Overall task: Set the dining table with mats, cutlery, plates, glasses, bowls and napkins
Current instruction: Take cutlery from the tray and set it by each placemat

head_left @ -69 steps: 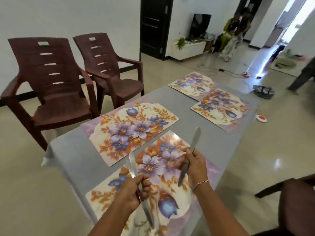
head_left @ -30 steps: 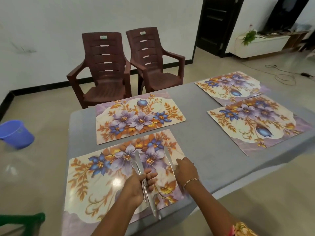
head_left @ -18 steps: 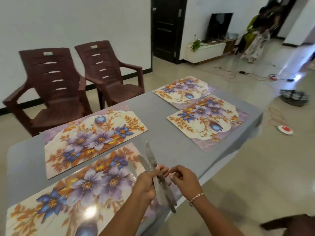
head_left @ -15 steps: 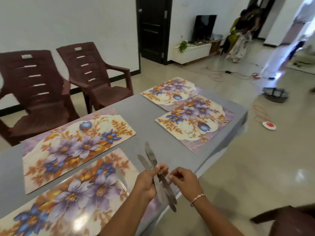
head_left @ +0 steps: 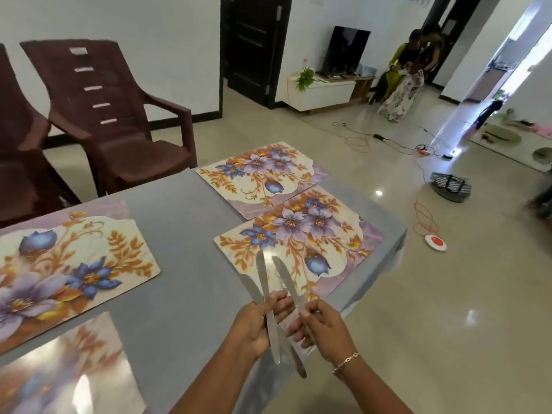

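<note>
Several floral place mats lie on the grey table [head_left: 179,234]: one at the near right [head_left: 301,243], one behind it [head_left: 260,174], one at the left [head_left: 68,273] and one at the bottom left [head_left: 59,372]. My left hand [head_left: 254,327] grips two steel knives [head_left: 270,318], blades fanned upward over the table's front edge. My right hand [head_left: 324,327] pinches a third knife [head_left: 286,282] beside them, just in front of the near right mat.
Two brown plastic chairs [head_left: 113,115] stand behind the table at the left. Cables [head_left: 424,216], a red-and-white disc [head_left: 436,242] and a bag [head_left: 451,185] lie on the floor at the right. Two people [head_left: 403,73] stand by the TV unit [head_left: 322,91].
One knife was laid on the near left mat about a second ago. I have since shifted right along the table, and my right hand has drawn one knife from the bunch in my left.
</note>
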`<state>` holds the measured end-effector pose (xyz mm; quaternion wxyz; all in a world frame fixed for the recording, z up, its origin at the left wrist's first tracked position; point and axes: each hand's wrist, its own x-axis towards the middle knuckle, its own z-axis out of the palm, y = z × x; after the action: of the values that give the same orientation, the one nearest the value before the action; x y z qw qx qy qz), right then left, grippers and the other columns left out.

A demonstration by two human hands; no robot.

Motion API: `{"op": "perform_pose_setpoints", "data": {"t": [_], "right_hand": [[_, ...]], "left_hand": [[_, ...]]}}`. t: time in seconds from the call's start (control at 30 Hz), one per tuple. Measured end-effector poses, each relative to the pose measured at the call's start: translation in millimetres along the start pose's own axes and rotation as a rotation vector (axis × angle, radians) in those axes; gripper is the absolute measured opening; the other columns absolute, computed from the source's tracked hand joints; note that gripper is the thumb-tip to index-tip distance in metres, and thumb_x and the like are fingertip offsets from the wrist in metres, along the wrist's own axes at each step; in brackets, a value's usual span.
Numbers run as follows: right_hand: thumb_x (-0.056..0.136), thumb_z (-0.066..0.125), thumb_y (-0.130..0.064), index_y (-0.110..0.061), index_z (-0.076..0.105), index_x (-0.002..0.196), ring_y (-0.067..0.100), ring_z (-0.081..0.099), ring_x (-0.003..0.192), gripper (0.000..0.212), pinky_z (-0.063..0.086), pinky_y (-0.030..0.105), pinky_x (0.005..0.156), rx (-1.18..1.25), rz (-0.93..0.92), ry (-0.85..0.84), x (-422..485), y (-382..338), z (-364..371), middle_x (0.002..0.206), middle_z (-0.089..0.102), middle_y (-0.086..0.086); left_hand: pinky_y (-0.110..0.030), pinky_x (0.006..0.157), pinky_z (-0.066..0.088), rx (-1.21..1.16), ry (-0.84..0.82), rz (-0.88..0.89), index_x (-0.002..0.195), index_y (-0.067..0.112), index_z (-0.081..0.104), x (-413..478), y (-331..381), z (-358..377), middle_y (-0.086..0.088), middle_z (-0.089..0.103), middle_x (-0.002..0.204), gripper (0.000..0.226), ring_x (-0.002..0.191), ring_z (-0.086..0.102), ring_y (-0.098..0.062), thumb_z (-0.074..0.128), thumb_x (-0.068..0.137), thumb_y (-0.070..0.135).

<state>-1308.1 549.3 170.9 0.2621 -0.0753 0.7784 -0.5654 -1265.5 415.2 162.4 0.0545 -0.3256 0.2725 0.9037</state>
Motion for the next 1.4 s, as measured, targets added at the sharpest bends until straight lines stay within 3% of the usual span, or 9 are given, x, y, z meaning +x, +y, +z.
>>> {"op": "perform_pose_setpoints", "data": {"t": [0.23, 0.43, 0.57, 0.7, 0.9, 1.07, 1.2, 1.3, 1.4], "right_hand": [[0.092, 0.048, 0.001, -0.006, 0.049, 0.085, 0.006, 0.037, 0.039, 0.01, 0.028, 0.016, 0.039, -0.001, 0.021, 0.061, 66, -4, -64, 0.055, 0.056, 0.002], [0.084, 0.062, -0.004, -0.016, 0.055, 0.087, 0.011, 0.047, 0.059, 0.014, 0.039, 0.022, 0.059, -0.293, -0.079, 0.174, 133, 12, -125, 0.063, 0.049, -0.002], [0.087, 0.057, -0.004, -0.016, 0.053, 0.093, 0.016, 0.053, 0.069, 0.014, 0.036, 0.023, 0.061, -0.517, -0.17, 0.187, 182, 12, -166, 0.075, 0.057, 0.0], [0.088, 0.051, -0.002, -0.011, 0.057, 0.091, 0.027, 0.062, 0.079, 0.012, 0.046, 0.03, 0.067, -0.643, -0.18, 0.171, 238, 15, -197, 0.081, 0.063, 0.009], [0.089, 0.053, -0.008, -0.005, 0.06, 0.112, 0.028, 0.059, 0.102, 0.024, 0.046, 0.03, 0.086, -0.753, -0.223, 0.146, 293, 17, -214, 0.11, 0.064, 0.013], [0.087, 0.057, -0.011, -0.003, 0.059, 0.109, 0.033, 0.057, 0.103, 0.023, 0.048, 0.034, 0.08, -0.889, -0.321, 0.081, 302, 22, -220, 0.12, 0.057, 0.02], [0.093, 0.049, -0.025, -0.008, 0.057, 0.116, 0.027, 0.057, 0.104, 0.029, 0.045, 0.03, 0.086, -0.992, -0.379, 0.009, 302, 19, -227, 0.118, 0.059, 0.014], [0.096, 0.043, -0.03, -0.012, 0.055, 0.12, 0.022, 0.055, 0.109, 0.032, 0.042, 0.026, 0.09, -0.902, -0.321, -0.03, 304, 10, -247, 0.122, 0.057, 0.009], [0.096, 0.043, -0.025, -0.01, 0.06, 0.112, 0.021, 0.058, 0.1, 0.027, 0.04, 0.02, 0.078, -0.793, -0.314, -0.048, 303, 1, -281, 0.111, 0.063, 0.008]], "left_hand": [[-0.045, 0.072, 0.052, 0.009, 0.058, 0.01, 0.098, -0.002, 0.059, 55, 13, 52, -0.016, 0.066, 0.094, 0.022, 0.088, 0.061, -0.025, 0.042, 0.098, 0.012], [-0.042, 0.068, 0.049, -0.028, 0.124, 0.054, 0.093, 0.0, 0.059, 93, 18, 78, -0.014, 0.07, 0.084, 0.028, 0.086, 0.061, -0.025, 0.036, 0.101, 0.014], [-0.037, 0.061, 0.055, -0.121, 0.184, 0.162, 0.091, 0.001, 0.058, 117, 22, 99, -0.01, 0.072, 0.073, 0.028, 0.076, 0.066, -0.023, 0.036, 0.1, 0.016], [-0.031, 0.051, 0.057, -0.18, 0.266, 0.234, 0.093, -0.001, 0.058, 133, 17, 121, -0.013, 0.072, 0.073, 0.025, 0.062, 0.07, -0.024, 0.039, 0.099, 0.014], [-0.034, 0.056, 0.057, -0.243, 0.389, 0.333, 0.095, 0.0, 0.056, 154, 1, 158, -0.018, 0.062, 0.095, 0.023, 0.083, 0.059, -0.028, 0.037, 0.1, 0.013], [-0.038, 0.066, 0.055, -0.235, 0.421, 0.328, 0.097, 0.0, 0.059, 168, -8, 177, -0.018, 0.064, 0.098, 0.025, 0.089, 0.061, -0.028, 0.037, 0.1, 0.011], [-0.039, 0.072, 0.048, -0.172, 0.433, 0.328, 0.099, 0.001, 0.058, 185, -13, 198, -0.017, 0.064, 0.098, 0.023, 0.089, 0.061, -0.027, 0.038, 0.1, 0.012], [-0.038, 0.073, 0.049, -0.132, 0.403, 0.306, 0.097, 0.001, 0.058, 201, -19, 222, -0.016, 0.065, 0.096, 0.024, 0.087, 0.062, -0.026, 0.037, 0.1, 0.013], [-0.039, 0.075, 0.047, -0.124, 0.34, 0.287, 0.093, 0.001, 0.059, 222, -27, 256, -0.016, 0.067, 0.089, 0.023, 0.086, 0.061, -0.027, 0.039, 0.099, 0.011]]}}
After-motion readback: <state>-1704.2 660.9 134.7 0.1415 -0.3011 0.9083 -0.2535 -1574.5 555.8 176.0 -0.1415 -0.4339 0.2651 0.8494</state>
